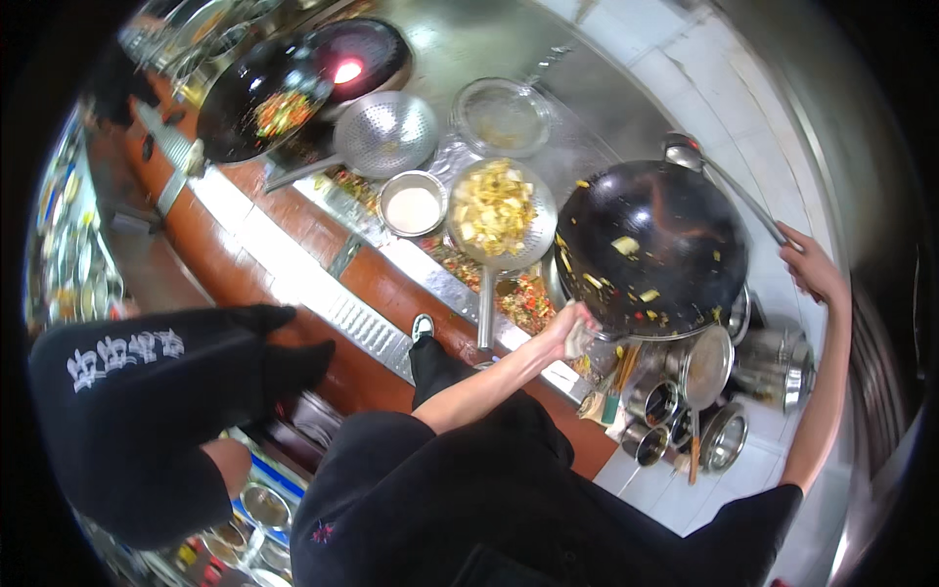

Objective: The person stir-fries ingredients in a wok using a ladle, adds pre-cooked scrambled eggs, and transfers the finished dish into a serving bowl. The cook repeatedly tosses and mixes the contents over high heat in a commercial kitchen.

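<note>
My left hand [578, 330] is closed with a pale cloth around the near rim of a large black wok [660, 242]. A few yellowish food pieces cling to the wok's inside. My right hand [807, 264], at the far right, grips the long handle of a metal ladle [684, 150], whose bowl is at the wok's far rim. Left of the wok, a perforated metal strainer [544, 220] holds a heap of yellow and pale cooked pieces. Beside it stands a metal pot [412, 204] of whitish contents. A round mesh strainer [502, 117] lies behind them.
Another wok [227, 117] with chopped food, an empty perforated strainer [385, 132] and a glowing burner [348, 70] are at upper left. A person in black [147, 425] stands at left. Metal pots [655, 402] and a fine strainer [708, 367] sit below the wok. Food scraps line the stove's edge.
</note>
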Demonstrator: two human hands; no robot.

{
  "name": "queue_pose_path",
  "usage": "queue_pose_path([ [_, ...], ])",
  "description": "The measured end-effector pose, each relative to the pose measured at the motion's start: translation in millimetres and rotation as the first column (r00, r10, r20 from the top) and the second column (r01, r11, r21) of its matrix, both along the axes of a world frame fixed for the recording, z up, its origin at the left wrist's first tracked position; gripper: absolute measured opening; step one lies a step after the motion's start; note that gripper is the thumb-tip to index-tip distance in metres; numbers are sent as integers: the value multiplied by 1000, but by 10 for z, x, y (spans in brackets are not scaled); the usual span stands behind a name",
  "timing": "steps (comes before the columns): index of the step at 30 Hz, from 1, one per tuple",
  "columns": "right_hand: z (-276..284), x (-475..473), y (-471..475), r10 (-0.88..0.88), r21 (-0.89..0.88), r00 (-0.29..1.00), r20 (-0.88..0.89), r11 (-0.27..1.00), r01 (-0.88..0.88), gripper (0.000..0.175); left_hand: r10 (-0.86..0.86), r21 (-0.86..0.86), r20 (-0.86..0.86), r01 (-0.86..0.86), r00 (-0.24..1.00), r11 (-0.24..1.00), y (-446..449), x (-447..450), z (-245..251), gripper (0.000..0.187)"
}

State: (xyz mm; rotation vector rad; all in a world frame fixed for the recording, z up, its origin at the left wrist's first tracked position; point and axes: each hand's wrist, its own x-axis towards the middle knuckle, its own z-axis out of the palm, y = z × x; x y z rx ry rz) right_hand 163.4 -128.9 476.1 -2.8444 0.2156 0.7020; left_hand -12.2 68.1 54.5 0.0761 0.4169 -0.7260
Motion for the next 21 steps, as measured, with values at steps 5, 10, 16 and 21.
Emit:
queue_pose_path([
  [5, -1574, -859, -1001, -514, 589, 849, 123, 726, 354, 63, -4, 467, -4, 5, 1000, 884, -687, 331, 55, 13],
  [10, -2717, -2172, -1189, -633, 884, 696, -340, 37, 466, 62, -15, 564, 26, -2, 1000, 825, -825, 184, -518, 13],
  [16, -3728, -2364, -868, -601, 829, 602, -525, -201, 522, 57, -231, 793, 11, 132, 973, 595, -655, 374, -769, 24],
  [21, -4082, -2327, -350, -657, 801, 558, -507, -120, 586, 58, -450, 869, 94, 147, 888, 472, -199, 76, -641, 52],
])
